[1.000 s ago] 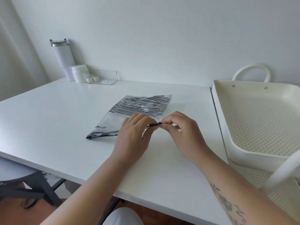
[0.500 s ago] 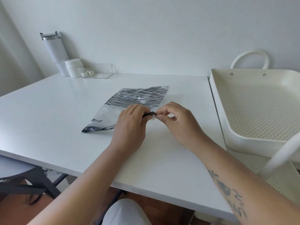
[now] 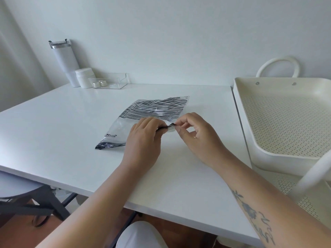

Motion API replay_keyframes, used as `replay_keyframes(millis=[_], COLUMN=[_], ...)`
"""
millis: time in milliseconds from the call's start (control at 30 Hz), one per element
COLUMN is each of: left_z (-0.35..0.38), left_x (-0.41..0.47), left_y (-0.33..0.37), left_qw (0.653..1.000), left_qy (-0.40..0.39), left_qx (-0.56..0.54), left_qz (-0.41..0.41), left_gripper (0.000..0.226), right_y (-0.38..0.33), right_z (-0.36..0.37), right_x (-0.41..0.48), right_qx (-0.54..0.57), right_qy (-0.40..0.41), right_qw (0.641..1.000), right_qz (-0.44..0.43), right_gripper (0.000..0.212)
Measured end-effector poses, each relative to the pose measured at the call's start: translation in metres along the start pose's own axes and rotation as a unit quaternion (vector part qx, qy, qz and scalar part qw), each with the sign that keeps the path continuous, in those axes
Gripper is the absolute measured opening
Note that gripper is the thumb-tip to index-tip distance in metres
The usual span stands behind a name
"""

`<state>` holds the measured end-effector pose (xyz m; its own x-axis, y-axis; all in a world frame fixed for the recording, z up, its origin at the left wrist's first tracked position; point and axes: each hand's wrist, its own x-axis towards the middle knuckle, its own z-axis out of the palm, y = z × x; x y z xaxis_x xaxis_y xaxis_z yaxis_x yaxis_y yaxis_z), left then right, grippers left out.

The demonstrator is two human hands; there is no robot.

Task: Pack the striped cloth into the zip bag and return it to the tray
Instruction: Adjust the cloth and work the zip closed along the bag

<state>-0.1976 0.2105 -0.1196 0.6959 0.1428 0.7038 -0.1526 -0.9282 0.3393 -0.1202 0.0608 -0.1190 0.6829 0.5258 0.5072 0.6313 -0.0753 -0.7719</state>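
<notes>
A clear zip bag (image 3: 118, 130) lies flat on the white table (image 3: 71, 133), with the black-and-white striped cloth (image 3: 157, 109) inside its far half. The bag's dark zip edge runs along the near side. My left hand (image 3: 143, 140) and my right hand (image 3: 195, 135) both pinch that zip edge at its right end, fingertips almost touching. My left hand hides part of the edge. The cream perforated tray (image 3: 254, 140) stands to the right of the table with nothing in it.
At the table's back left stand a white tumbler (image 3: 65, 61), a small white jar (image 3: 85, 76) and a clear plastic box (image 3: 112, 82). The tray tops a cart with a white post (image 3: 311, 178) and a lower shelf. A dark chair (image 3: 26, 203) sits under the table's left side.
Both hands have stayed pinched on the right end of the zip edge. The bag has hardly moved on the table; the head camera has shifted slightly.
</notes>
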Motion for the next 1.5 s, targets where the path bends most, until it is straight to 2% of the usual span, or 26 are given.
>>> replay_keyframes(millis=[133, 367, 500, 600, 700, 833, 967, 1100, 1367, 1500], left_z=[-0.002, -0.002, -0.002, -0.003, -0.003, -0.005, -0.006, -0.006, -0.008, -0.008], left_x=[-0.001, -0.004, -0.003, -0.003, -0.004, -0.006, -0.005, -0.006, -0.006, -0.005], left_y=[0.002, -0.001, -0.001, 0.001, 0.003, 0.005, 0.006, 0.006, 0.003, 0.006], left_qw=[1.000, 1.000, 1.000, 1.000, 0.999, 0.997, 0.997, 0.995, 0.996, 0.994], left_qy=[0.000, 0.010, 0.013, 0.010, 0.005, -0.006, -0.017, -0.008, -0.004, -0.007], left_qx=[0.010, 0.016, 0.016, 0.030, 0.047, 0.073, 0.073, 0.098, 0.090, 0.112], left_qz=[0.010, 0.014, -0.007, 0.000, 0.006, 0.013, -0.008, 0.017, -0.010, 0.012], left_gripper=[0.009, 0.008, 0.015, 0.018, 0.015, 0.010, 0.015, 0.013, 0.010, 0.016], right_y=[-0.001, -0.001, 0.000, 0.000, 0.000, 0.001, -0.001, -0.008, -0.010, -0.013], right_z=[-0.001, -0.007, -0.004, -0.001, -0.002, -0.008, -0.007, -0.002, -0.011, -0.006], right_x=[0.001, 0.002, 0.001, 0.000, 0.002, 0.003, -0.001, -0.003, -0.001, -0.002], right_qx=[-0.012, 0.010, -0.024, -0.068, -0.113, -0.139, -0.173, -0.236, -0.287, -0.332], right_qy=[-0.001, 0.055, 0.031, 0.003, 0.014, 0.036, -0.005, -0.025, 0.024, 0.022], right_qw=[1.000, 0.998, 0.999, 0.997, 0.992, 0.988, 0.983, 0.967, 0.956, 0.940], right_qz=[-0.002, 0.013, -0.012, -0.035, -0.061, -0.051, -0.067, -0.092, -0.065, -0.082], right_gripper=[0.008, 0.007, 0.007, 0.016, 0.007, 0.009, 0.011, 0.016, 0.011, 0.021])
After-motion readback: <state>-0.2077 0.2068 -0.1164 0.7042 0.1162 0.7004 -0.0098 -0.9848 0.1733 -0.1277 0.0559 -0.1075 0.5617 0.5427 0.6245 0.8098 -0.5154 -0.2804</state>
